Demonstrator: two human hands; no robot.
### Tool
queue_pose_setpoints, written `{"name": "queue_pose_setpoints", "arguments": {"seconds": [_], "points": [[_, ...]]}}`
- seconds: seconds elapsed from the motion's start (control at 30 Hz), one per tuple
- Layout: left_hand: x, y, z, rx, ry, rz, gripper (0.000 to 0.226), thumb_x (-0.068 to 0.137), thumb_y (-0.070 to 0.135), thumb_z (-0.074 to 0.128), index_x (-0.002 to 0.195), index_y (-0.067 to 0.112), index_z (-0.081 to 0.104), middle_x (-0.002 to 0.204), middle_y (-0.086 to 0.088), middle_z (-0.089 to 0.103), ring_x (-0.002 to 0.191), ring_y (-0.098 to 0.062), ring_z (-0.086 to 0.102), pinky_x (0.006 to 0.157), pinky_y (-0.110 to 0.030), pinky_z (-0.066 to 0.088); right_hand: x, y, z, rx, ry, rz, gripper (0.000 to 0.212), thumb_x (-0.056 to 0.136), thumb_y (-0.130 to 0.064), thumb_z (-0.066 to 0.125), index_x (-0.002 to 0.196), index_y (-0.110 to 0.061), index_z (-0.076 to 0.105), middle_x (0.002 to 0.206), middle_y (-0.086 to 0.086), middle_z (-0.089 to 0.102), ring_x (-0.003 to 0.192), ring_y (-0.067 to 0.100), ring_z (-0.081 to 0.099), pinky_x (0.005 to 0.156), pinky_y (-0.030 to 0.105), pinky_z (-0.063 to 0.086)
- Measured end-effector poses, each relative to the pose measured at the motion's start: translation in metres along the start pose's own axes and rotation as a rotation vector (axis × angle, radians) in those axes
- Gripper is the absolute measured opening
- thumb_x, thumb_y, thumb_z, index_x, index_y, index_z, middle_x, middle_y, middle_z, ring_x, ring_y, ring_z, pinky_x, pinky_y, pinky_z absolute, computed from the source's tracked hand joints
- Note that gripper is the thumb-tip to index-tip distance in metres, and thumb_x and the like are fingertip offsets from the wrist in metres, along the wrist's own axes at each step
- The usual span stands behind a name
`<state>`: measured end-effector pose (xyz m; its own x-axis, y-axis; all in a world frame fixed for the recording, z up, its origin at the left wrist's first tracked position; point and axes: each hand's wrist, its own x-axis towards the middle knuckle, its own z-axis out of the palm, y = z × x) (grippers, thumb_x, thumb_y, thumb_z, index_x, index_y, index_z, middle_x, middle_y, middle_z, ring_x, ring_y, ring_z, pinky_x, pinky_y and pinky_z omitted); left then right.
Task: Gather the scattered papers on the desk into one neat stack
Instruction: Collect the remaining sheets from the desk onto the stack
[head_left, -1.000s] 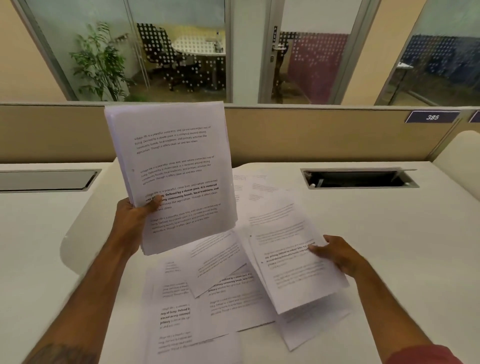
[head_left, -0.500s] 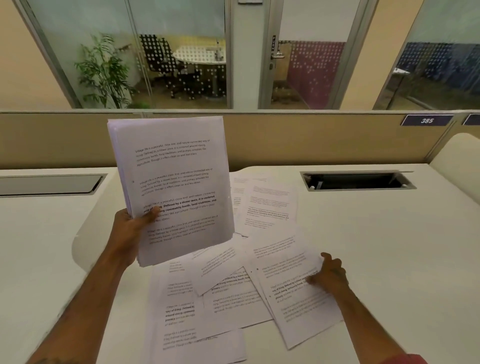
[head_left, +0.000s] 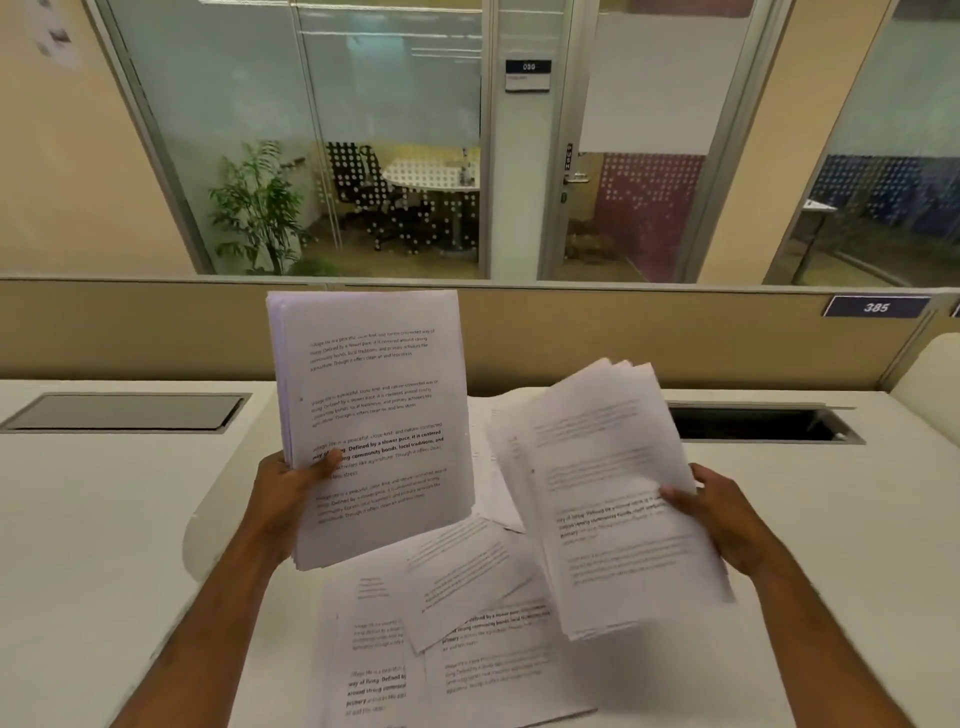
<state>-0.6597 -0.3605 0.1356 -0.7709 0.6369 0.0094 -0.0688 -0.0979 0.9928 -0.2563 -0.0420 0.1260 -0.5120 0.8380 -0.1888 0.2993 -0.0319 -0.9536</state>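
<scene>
Presently the work appears partly done. The left hand (head_left: 291, 501) grips a squared stack of papers (head_left: 374, 410) by its lower left edge, thumb curled over the printed face, holding it upright above the desk (head_left: 104, 545). The right hand (head_left: 727, 519) clamps a second, fanned bundle (head_left: 613, 483) at its right edge, thumb on the front, fingers behind. Its sheets are uneven at the top and not yet merged with the stack. The two handfuls are apart, with a gap between them. Below and between both hands, several loose sheets (head_left: 467, 654) lie overlapped and askew on the desk, touched by neither hand. Remaining, in my judgement: join the bundle to the stack, collect the loose sheets, square the edges, set one pile down.

Limits of view: the bundle is blurred, so its sheet count cannot be told. Some far sheets (head_left: 491, 483) show beyond the gap between the hands, mostly hidden behind the held papers. The nearest loose sheets are cut off by the lower frame edge, below the wrists.
</scene>
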Motion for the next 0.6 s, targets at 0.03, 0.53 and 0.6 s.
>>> {"name": "queue_pose_setpoints", "arguments": {"seconds": [0.03,0.53,0.6], "points": [[0.001,0.003,-0.001,-0.01,0.005,-0.006,0.041,0.071,0.03,0.083,0.107,0.012,0.075,0.103,-0.012,0.079,0.086,-0.039,0.076,0.067,-0.051,0.063,0.004,-0.014,-0.003,0.098,-0.011,-0.028,0.042,0.076,-0.028,0.082,0.114,-0.019,0.066,0.101,0.009,0.077,0.085,0.031,0.076,0.066,0.041,0.062],[-0.005,0.021,0.034,-0.168,-0.056,-0.052,0.037,0.083,0.023,0.077,0.117,0.008,0.071,0.108,-0.021,0.076,0.094,-0.043,0.074,0.072,-0.051,0.062,0.017,-0.114,0.165,0.363,-0.183,-0.184,0.041,0.079,-0.021,0.081,0.114,-0.006,0.064,0.106,0.013,0.076,0.088,0.028,0.075,0.075,0.042,0.062],[-0.009,0.021,0.037,-0.153,-0.061,-0.051,0.041,0.082,0.027,0.073,0.117,0.007,0.07,0.108,-0.022,0.075,0.096,-0.044,0.073,0.075,-0.052,0.063,0.015,-0.109,0.181,0.375,-0.206,-0.167,0.041,0.085,-0.022,0.076,0.119,-0.007,0.06,0.113,0.013,0.074,0.098,0.033,0.073,0.087,0.051,0.06]]}}
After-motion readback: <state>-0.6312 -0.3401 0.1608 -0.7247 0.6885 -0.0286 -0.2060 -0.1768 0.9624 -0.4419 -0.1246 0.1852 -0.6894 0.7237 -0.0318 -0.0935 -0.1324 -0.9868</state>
